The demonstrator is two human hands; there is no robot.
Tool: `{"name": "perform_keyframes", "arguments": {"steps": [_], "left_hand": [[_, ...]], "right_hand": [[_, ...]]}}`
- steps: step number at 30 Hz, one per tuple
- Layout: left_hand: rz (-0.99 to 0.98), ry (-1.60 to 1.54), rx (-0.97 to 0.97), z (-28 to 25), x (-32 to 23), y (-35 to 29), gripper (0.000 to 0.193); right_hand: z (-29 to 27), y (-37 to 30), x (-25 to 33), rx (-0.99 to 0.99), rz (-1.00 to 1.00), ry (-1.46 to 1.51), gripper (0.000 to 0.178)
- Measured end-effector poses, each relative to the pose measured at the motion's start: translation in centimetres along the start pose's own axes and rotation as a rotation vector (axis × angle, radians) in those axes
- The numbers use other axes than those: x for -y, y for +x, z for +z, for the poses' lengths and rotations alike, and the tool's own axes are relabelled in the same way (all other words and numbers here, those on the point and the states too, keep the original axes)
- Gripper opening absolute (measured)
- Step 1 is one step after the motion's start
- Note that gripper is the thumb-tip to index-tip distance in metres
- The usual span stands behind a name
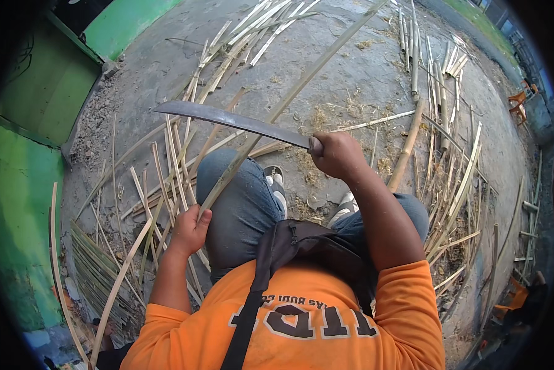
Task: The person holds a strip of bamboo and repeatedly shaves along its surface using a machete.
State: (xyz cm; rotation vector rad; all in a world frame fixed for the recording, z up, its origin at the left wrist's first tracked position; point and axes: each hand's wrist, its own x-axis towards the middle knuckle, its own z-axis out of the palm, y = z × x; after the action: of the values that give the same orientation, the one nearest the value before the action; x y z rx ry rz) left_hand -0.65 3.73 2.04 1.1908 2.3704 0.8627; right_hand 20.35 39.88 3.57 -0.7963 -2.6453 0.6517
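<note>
From here I see slats point(95, 266) left of my left hand point(190, 230), which is clamped round a strip point(295, 90) slanting forward. Ahead of that hand the knife point(221, 118) crosses the strip; my right hand point(340, 155), well apart, grips it. Rightward lies a pole point(409, 145).

Curved metal machete blade point(206, 115): dull grey.
Long narrow bamboo strip point(314, 73): greenish tan.
Cloth shirt point(323, 280), lower centre: orange, dark lettering.
</note>
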Motion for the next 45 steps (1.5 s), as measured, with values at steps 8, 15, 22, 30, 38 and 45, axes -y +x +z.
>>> {"name": "perform_keyframes", "arguments": {"steps": [8, 15, 22, 30, 38, 45], "left_hand": [[0.016, 0.002, 0.030, -0.1, 0.6, -0.2, 0.071], [-0.002, 0.039, -0.003, 0.0, -0.6, -0.1, 0.072], [0.017, 0.022, -0.014, 0.2, -0.6, -0.5, 0.071], [0.009, 0.090, -0.062, 0.4, -0.2, -0.6, 0.071], [0.040, 0.112, -0.088, 0.8, -0.5, -0.2, 0.071], [0.058, 0.137, -0.121, 1.1, -0.4, -0.2, 0.069]], "right_hand": [[0.9, -0.9, 2.5, -0.048, -0.141, -0.102, 0.021], [-0.7, 0.6, -1.9, -0.142, 0.135, 0.005, 0.020], [-0.8, -0.5, -1.4, -0.095, 0.084, 0.053, 0.023], [-4.0, -0.6, -0.7, -0.107, 0.032, -0.048, 0.030], [-4.2, -1.0, -1.7, -0.064, -0.019, -0.044, 0.029], [-2.9, -0.9, -1.5, -0.310, -0.051, -0.254, 0.018]]}}
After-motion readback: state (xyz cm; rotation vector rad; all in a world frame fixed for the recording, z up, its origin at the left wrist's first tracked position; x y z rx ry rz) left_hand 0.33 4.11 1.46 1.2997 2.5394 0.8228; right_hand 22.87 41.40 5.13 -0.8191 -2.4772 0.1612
